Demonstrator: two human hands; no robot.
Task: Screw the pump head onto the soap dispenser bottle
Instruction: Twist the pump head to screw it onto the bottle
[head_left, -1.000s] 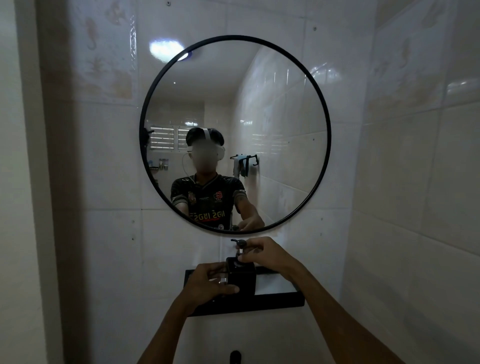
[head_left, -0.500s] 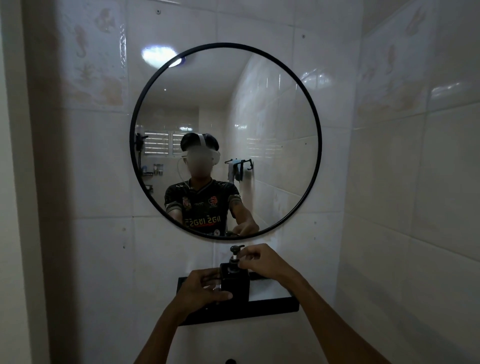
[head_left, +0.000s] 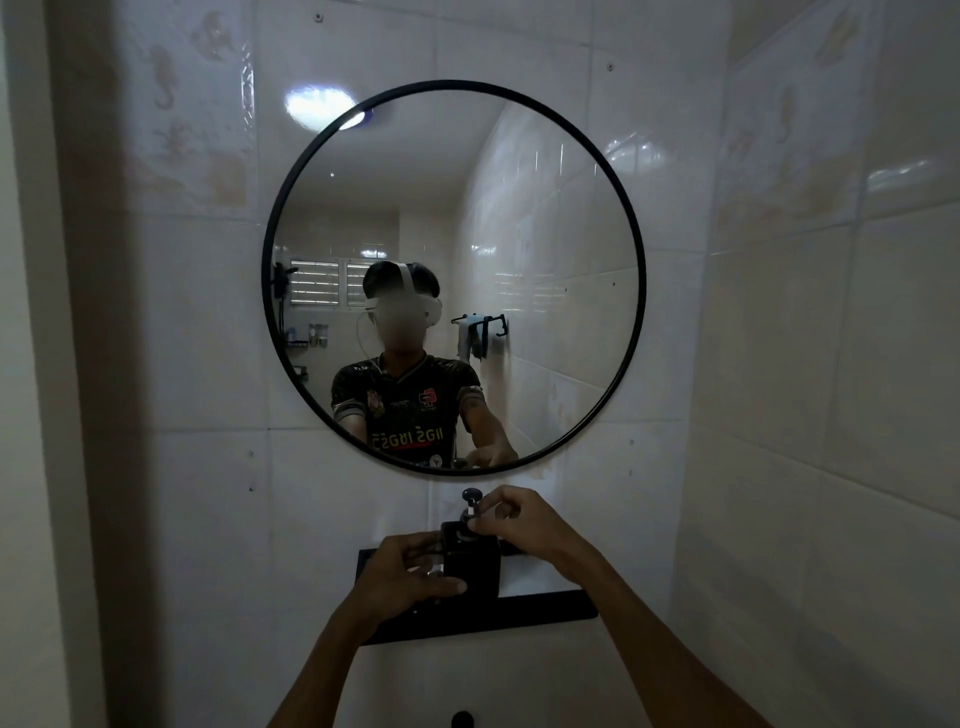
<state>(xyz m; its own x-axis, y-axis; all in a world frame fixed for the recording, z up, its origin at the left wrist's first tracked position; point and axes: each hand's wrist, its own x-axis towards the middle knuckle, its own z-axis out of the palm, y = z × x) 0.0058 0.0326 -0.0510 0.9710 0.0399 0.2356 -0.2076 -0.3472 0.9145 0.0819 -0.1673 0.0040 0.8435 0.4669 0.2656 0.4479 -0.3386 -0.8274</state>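
Two bare hands are reaching out in front of a white tiled wall (head_left: 156, 519). On that wall a big round mirror (head_left: 561, 260) with a thin black rim is hanging, and a person in a dark shirt is showing in it. Under the mirror a black shelf (head_left: 540, 608) is sticking out from the wall. On the shelf a dark, boxy soap dispenser bottle (head_left: 475, 564) is standing upright. The left hand (head_left: 402, 571) is curling around the bottle's left side and holding it, with the thumb lying across the front. The right hand (head_left: 522, 525) is staying above and to the right, with its fingertips (head_left: 480, 524) pinching together at the neck of the pump head (head_left: 471, 501). The pump head is sitting on top of the bottle, and its round knob is poking up just below the mirror's rim. It is dim here, so it is hard to tell whether the pump head is fully screwed down.
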